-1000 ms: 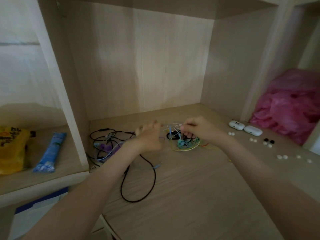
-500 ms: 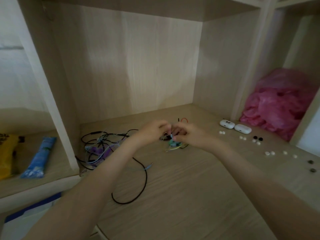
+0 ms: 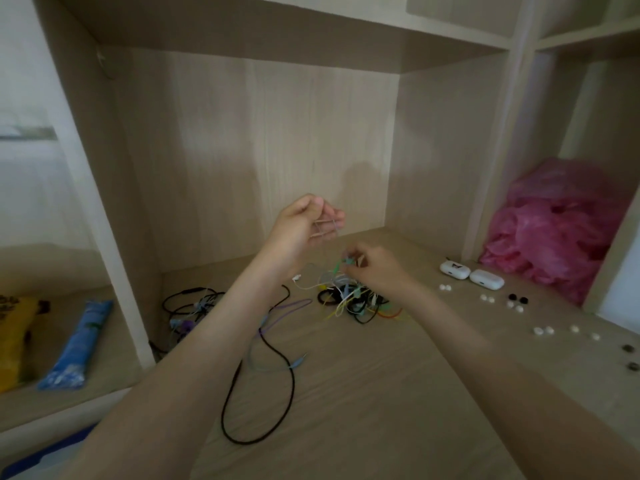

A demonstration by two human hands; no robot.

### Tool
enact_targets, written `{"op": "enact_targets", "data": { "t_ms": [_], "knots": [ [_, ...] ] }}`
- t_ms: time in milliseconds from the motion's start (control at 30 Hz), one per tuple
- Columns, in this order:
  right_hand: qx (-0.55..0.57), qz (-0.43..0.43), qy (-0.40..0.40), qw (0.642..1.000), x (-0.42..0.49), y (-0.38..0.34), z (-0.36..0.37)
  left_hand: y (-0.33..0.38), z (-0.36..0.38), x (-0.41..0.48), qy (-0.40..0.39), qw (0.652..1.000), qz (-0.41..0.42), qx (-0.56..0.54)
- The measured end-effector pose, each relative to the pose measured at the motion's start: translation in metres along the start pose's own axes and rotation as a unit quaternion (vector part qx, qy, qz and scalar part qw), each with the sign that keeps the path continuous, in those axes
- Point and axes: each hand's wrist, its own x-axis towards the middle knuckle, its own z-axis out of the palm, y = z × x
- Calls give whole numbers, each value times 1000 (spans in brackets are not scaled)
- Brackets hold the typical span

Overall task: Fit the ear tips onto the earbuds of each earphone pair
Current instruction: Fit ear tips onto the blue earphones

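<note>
Landmark: tangle of coloured earphone cables (image 3: 356, 301), lying mid-surface. It sat in a pale wood alcove (image 3: 263, 150) with a plain back panel behind, side walls left and right, and a shelf board overhead. The desk surface (image 3: 381, 393) under the tangle was the same light wood grain and ran toward the camera. Far right of the tangle, in the next bay, was a crumpled pink plastic bag (image 3: 554, 237). Far left of it, past an upright, a lower side shelf (image 3: 114, 358) bore a blue packet (image 3: 76, 344) and a yellow packet (image 3: 14, 337). A long black cable (image 3: 242, 442) looped across the desk, left of the tangle and nearer the camera. A second cable bundle (image 3: 194, 306) lay further left, by the upright. The hands were apart. The left hand (image 3: 308, 226) was held above the tangle, its fingers curled round a thin pale cable (image 3: 325, 225) that ran down toward the heap. The right hand (image 3: 377, 268) was at the tangle's top, pinching a teal-green piece (image 3: 348, 261); I could not tell whether it was an earbud. Right of the tangle were two white charging cases (image 3: 454, 269), side by side. Beyond and nearer than those, white ear tips (image 3: 487, 298) were scattered loose on the wood, with a black pair (image 3: 517, 300) among them.
</note>
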Motion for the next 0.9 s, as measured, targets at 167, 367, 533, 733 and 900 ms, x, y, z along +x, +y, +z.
{"op": "enact_targets", "data": {
  "t_ms": [167, 367, 533, 733, 900],
  "knots": [
    [19, 23, -31, 999, -2, 7, -12, 19, 1, 6, 34, 999, 18, -24],
    [-79, 99, -20, 992, 3, 23, -23, 29, -6, 9, 50, 996, 56, 56],
    [-31, 59, -150, 986, -2, -4, -27, 29, -1, 10, 34, 999, 14, 35],
    [40, 14, -301, 953, -7, -37, 4, 44, 2, 6, 29, 999, 32, 17],
    [26, 16, -255, 966, -8, -28, 17, 53, -13, 2, 48, 997, 55, 32]
  ]
}}
